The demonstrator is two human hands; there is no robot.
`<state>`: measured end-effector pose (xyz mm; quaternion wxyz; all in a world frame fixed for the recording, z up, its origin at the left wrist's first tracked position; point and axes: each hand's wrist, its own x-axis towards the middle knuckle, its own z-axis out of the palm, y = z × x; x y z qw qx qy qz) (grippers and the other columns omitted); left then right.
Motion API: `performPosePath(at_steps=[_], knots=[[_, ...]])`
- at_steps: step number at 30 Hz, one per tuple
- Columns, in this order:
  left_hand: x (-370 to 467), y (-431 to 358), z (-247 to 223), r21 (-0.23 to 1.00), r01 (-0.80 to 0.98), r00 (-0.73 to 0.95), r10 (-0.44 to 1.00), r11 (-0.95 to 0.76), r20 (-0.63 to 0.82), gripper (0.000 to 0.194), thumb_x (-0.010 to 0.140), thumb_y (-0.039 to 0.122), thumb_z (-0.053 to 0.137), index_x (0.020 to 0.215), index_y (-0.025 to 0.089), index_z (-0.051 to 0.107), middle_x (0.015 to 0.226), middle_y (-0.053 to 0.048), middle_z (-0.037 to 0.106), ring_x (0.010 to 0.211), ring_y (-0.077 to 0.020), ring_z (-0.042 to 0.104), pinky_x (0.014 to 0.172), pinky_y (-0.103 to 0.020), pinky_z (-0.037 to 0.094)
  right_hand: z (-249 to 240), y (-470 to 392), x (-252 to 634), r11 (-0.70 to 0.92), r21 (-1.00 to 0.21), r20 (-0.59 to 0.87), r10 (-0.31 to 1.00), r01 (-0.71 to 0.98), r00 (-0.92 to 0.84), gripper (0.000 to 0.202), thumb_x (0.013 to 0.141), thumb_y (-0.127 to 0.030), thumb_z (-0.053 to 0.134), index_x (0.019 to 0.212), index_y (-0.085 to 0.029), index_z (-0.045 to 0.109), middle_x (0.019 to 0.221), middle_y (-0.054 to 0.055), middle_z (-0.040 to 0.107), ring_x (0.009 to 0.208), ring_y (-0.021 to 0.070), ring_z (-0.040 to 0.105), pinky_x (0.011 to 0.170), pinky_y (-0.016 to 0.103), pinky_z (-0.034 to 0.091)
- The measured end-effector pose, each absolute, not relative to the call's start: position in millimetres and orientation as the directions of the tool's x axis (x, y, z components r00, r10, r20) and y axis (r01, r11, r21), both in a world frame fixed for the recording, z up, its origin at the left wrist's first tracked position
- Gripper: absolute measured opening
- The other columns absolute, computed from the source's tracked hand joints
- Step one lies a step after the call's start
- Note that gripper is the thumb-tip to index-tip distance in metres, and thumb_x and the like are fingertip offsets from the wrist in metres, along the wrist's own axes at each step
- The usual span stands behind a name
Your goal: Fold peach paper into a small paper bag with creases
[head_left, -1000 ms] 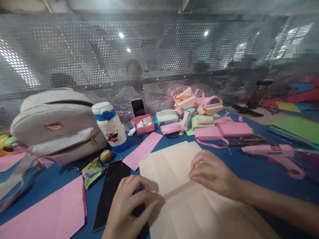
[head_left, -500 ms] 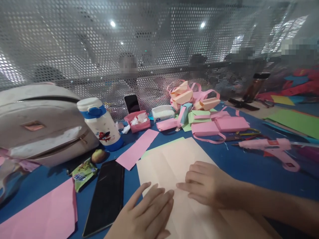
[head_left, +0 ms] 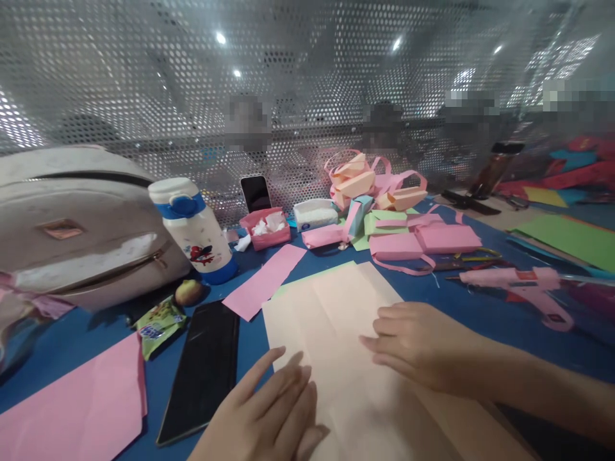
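Note:
Creased peach paper lies flat on the blue table in front of me, with a green edge of another sheet showing beneath its far side. My left hand rests over the paper's left side, fingers stretched out and holding nothing. On the right side of the sheet lies my right hand, its fingers loosely bent and apart, touching the surface. A narrow pink paper strip is just beyond the sheet's left corner. Left of my left hand lies a dark phone or tablet.
Folded paper boxes are heaped at the back. A pink glue gun lies right. A water bottle, grey backpack, snack packet and pink paper occupy the left. A perforated metal panel closes off the back.
My hands have moved apart: the left one slid a little to the left and down, the right one to the right. The peach paper stays in place.

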<state>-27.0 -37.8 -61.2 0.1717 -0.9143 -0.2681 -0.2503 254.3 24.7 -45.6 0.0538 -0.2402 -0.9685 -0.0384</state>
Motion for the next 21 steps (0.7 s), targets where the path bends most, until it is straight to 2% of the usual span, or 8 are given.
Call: performPosePath(at_steps=[3,6,8,10,12,15,18,21], knots=[[-28,-47,-67,-0.229,0.622,0.715,0.423,-0.749,0.557,0.034,0.103,0.023,0.043,0.095,0.011,0.074,0.093,-0.008,0.078,0.090,-0.0200,0.071,0.118,-0.040,0.025,-38,21,264,0.795,0.110,-0.016,0.601,0.596,-0.799,0.016,0.095,-0.021,0.055,0.089,-0.019,0.070,0.075,0.003,0.069,0.070,0.0222,0.062,0.058,0.034,0.030],[-33,-55,-75,-0.438,0.663,0.747,0.496,-0.607,0.443,0.036,0.100,0.013,0.037,0.100,0.006,0.073,0.096,-0.016,0.077,0.087,-0.0259,0.072,0.110,-0.047,0.033,-26,20,269,0.667,0.168,-0.126,0.745,0.726,-0.655,0.022,0.095,-0.023,0.055,0.081,-0.020,0.072,0.074,0.005,0.071,0.070,0.0243,0.066,0.055,0.033,0.030],[-37,-57,-75,-0.529,0.644,0.758,0.554,-0.553,0.345,0.036,0.097,0.010,0.038,0.113,0.004,0.069,0.103,-0.019,0.075,0.091,-0.0296,0.072,0.100,-0.049,0.043,-19,24,270,0.597,0.183,-0.121,0.802,0.781,-0.585,0.030,0.097,-0.028,0.053,0.074,-0.021,0.071,0.073,0.006,0.071,0.073,0.0253,0.067,0.057,0.032,0.032],[-38,-54,-71,-0.518,0.640,0.753,0.596,-0.567,0.278,0.041,0.095,0.012,0.040,0.131,0.011,0.060,0.123,-0.018,0.069,0.099,-0.0303,0.071,0.091,-0.046,0.050,-16,30,269,0.535,0.129,-0.046,0.844,0.835,-0.534,0.031,0.097,-0.035,0.053,0.076,-0.021,0.070,0.078,0.005,0.073,0.080,0.0258,0.068,0.059,0.031,0.035],[-36,-48,-63,-0.430,0.690,0.716,0.640,-0.583,0.280,0.050,0.095,0.018,0.044,0.145,0.019,0.047,0.145,-0.015,0.053,0.108,-0.0299,0.068,0.085,-0.042,0.054,-18,37,268,0.491,-0.019,0.008,0.871,0.871,-0.491,0.022,0.094,-0.039,0.057,0.095,-0.021,0.069,0.089,0.004,0.073,0.084,0.0250,0.069,0.061,0.029,0.038],[-32,-39,-56,-0.231,0.755,0.654,0.683,-0.613,0.326,0.063,0.095,0.031,0.053,0.153,0.019,0.033,0.154,-0.016,0.039,0.123,-0.0320,0.059,0.086,-0.039,0.056,-30,45,267,0.445,-0.303,0.007,0.885,0.843,-0.465,0.041,0.087,-0.040,0.064,0.124,-0.022,0.059,0.102,0.004,0.070,0.089,0.0233,0.067,0.067,0.030,0.045],[-34,-35,-61,-0.035,0.779,0.601,0.729,-0.626,0.328,0.073,0.094,0.035,0.057,0.156,0.022,0.021,0.157,-0.016,0.033,0.138,-0.0342,0.044,0.096,-0.043,0.053,-42,51,266,0.414,-0.585,0.027,0.869,0.698,-0.493,0.042,0.083,-0.036,0.064,0.122,-0.021,0.060,0.111,0.006,0.066,0.097,0.0221,0.065,0.080,0.034,0.050],[-39,-33,-71,0.208,0.776,0.522,0.791,-0.595,0.319,0.076,0.094,0.033,0.058,0.157,0.026,0.017,0.161,-0.016,0.022,0.144,-0.0344,0.031,0.104,-0.047,0.046,-43,54,264,0.358,-0.803,0.094,0.866,0.476,-0.492,0.038,0.082,-0.038,0.065,0.116,-0.021,0.062,0.130,0.010,0.056,0.119,0.0243,0.056,0.095,0.038,0.049]])
